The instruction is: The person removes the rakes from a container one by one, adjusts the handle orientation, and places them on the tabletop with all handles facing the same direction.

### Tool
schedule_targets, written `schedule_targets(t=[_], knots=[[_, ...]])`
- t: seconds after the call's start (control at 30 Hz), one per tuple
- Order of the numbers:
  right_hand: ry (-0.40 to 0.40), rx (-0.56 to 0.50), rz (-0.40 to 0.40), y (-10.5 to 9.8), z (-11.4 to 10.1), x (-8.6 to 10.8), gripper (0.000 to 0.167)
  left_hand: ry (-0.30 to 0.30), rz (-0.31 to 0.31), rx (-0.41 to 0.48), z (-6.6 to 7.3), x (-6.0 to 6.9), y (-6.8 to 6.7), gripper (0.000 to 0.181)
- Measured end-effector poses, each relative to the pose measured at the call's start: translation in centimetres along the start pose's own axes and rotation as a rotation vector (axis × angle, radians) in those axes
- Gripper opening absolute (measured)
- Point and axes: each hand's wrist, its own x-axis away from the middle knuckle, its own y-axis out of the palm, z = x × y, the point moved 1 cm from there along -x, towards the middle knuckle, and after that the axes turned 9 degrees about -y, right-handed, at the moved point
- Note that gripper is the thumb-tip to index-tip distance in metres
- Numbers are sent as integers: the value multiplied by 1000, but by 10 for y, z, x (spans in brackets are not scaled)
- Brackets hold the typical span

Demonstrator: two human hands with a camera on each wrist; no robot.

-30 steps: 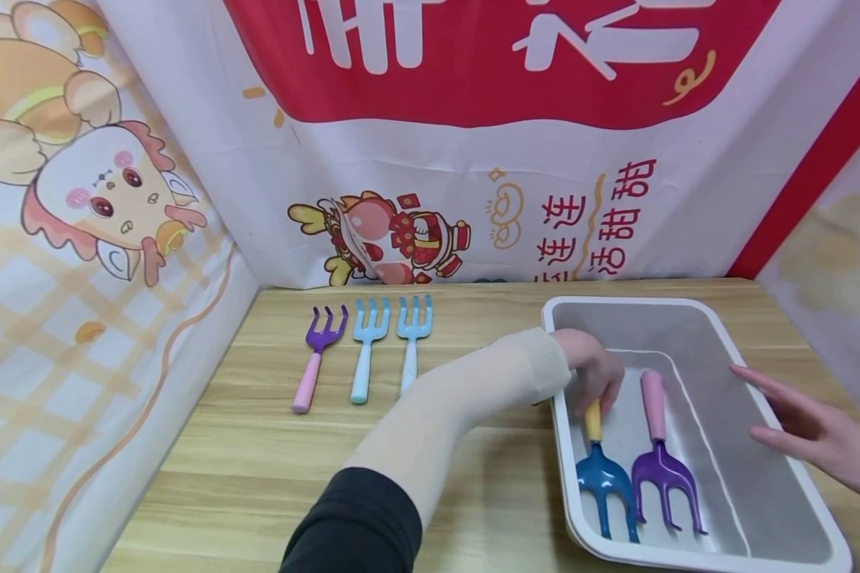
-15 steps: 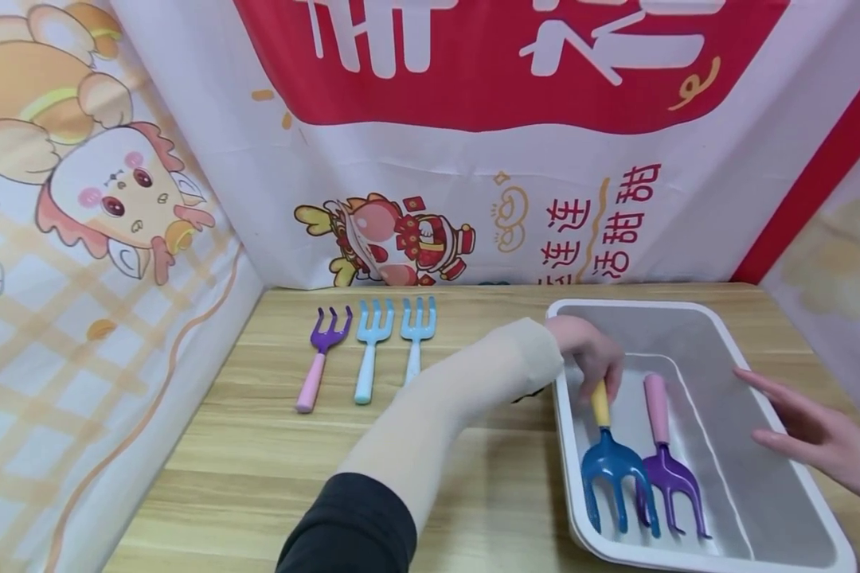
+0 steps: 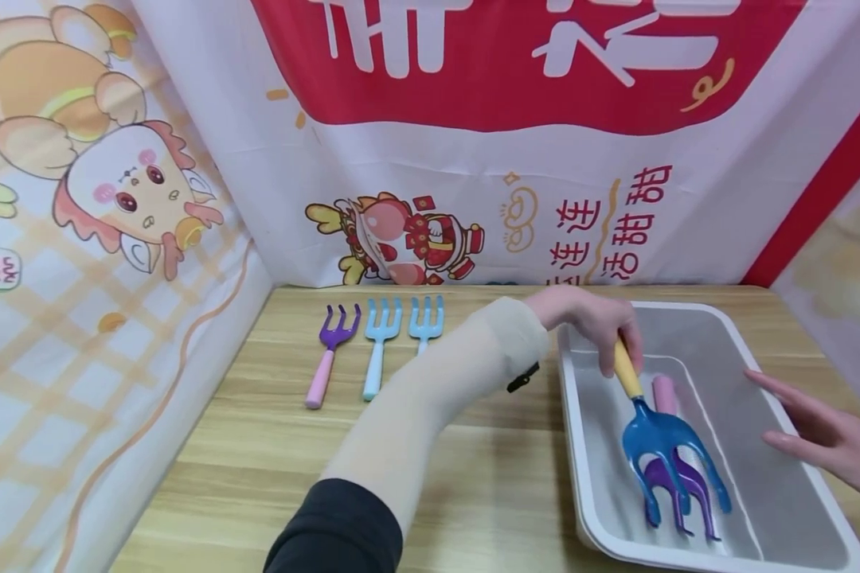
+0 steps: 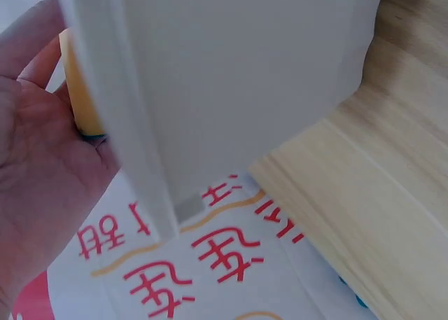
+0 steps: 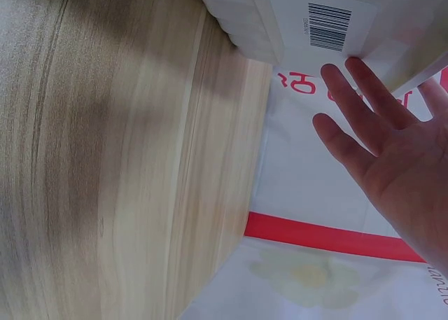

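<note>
My left hand [image 3: 602, 322] grips the yellow handle of a blue garden hand fork [image 3: 652, 434], raised over the grey-white plastic bin [image 3: 576, 469] with its tines slanting down. Beneath it in the bin lies a purple hand fork with a pink handle [image 3: 663, 394], partly covered by the blue one. The left wrist view shows the yellow handle [image 4: 82, 96] against my fingers, partly behind the bin wall. My right hand [image 3: 824, 438] rests at the bin's right rim, fingers extended. Seen from the right wrist, its fingertips are at the bin's outer wall near a barcode label [image 5: 327, 26].
On the wooden table [image 3: 258, 469] to the left lie a purple hand rake with a pink handle [image 3: 333, 338], a light blue rake [image 3: 377, 350] and another light blue rake [image 3: 426, 322], its handle partly hidden by my left forearm. Printed cloth [image 3: 502, 151] hangs behind.
My left hand has lifted the blue fork from the bin floor and moved it up and right, across the purple fork. My right hand has stayed at the rim. The view has shifted slightly.
</note>
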Motion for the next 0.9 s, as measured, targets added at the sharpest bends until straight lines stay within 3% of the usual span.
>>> schedule_targets(t=[0.33, 0.4, 0.67, 0.9], knots=[[-3, 22, -6, 1, 0, -4, 83, 222, 67, 172, -15, 35, -9, 25], [8, 19, -14, 2, -1, -4, 84, 244, 85, 204, -19, 43, -10, 25], [-6, 17, -10, 3, 0, -4, 83, 277, 241, 225, -39, 79, 0, 29], [-3, 1, -18, 1, 2, -5, 86, 212, 354, 265, -56, 105, 18, 26]])
